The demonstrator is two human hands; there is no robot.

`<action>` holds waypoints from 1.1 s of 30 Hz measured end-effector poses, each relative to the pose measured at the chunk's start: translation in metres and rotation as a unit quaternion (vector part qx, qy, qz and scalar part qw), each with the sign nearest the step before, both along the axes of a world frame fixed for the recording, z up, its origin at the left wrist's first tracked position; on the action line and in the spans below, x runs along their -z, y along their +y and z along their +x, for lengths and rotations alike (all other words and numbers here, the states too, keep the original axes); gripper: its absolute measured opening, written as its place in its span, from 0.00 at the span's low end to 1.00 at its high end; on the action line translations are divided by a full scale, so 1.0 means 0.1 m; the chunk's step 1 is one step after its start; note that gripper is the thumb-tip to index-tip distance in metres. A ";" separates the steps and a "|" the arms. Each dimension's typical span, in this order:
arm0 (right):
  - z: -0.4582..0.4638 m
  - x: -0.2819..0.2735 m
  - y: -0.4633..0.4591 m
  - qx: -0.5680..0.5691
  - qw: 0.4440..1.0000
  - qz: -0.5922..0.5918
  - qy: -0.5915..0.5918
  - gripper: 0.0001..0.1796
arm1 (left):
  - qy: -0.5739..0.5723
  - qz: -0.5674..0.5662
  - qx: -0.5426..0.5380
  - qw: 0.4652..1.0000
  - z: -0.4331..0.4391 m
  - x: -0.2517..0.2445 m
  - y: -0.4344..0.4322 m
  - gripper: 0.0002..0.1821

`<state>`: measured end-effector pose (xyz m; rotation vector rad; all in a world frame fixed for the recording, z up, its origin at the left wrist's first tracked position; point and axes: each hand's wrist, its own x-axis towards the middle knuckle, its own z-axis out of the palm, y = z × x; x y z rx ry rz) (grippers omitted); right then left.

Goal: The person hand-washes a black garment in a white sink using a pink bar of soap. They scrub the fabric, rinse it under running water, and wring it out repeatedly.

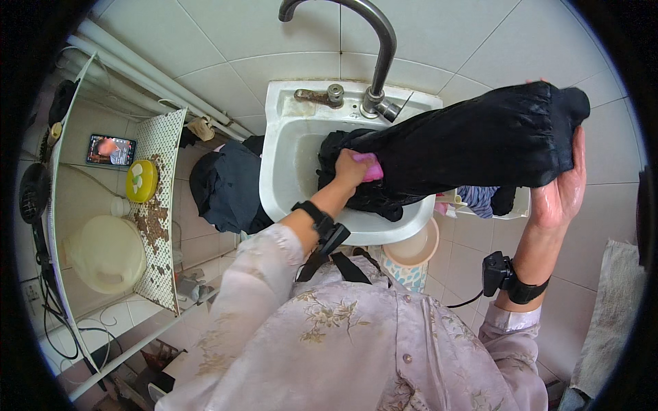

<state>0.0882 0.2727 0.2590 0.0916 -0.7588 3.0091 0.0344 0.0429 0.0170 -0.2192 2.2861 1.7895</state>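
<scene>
A wet black garment (473,138) stretches from the white washbasin (280,190) up to the right, one gathered cuff at its raised end. My left hand (352,169) grips a pink block (371,167), perhaps soap or a sponge, and presses it against the cloth over the basin. At the cuff, my right hand (558,198) holds the garment up; its palm looks wet and most of its fingers are hidden behind the fabric. The rest of the garment lies bunched in the basin, where some cloudy water shows.
A curved metal faucet (383,51) rises behind the basin. Dark clothes (226,185) are heaped to its left. A rusty shelf (154,216) holds a phone (111,150), a yellow soap dish (141,181) and a plastic jug (105,254). Below right are a water-filled tub (436,241) and a laundry basket (523,203).
</scene>
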 end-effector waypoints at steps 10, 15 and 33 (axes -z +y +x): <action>0.16 0.04 -0.74 -0.096 0.995 -0.027 0.009 0.29 | 0.313 0.096 0.086 0.941 -0.05 -0.50 0.72 0.19; 0.07 0.10 -0.41 -0.105 0.994 -0.013 0.038 0.29 | -0.068 -0.074 0.069 0.993 -0.10 0.21 0.12 0.18; -0.08 1.55 -0.58 -0.162 0.966 0.001 -0.200 0.23 | 0.138 -0.254 -0.463 0.838 0.09 -0.78 -4.64 0.21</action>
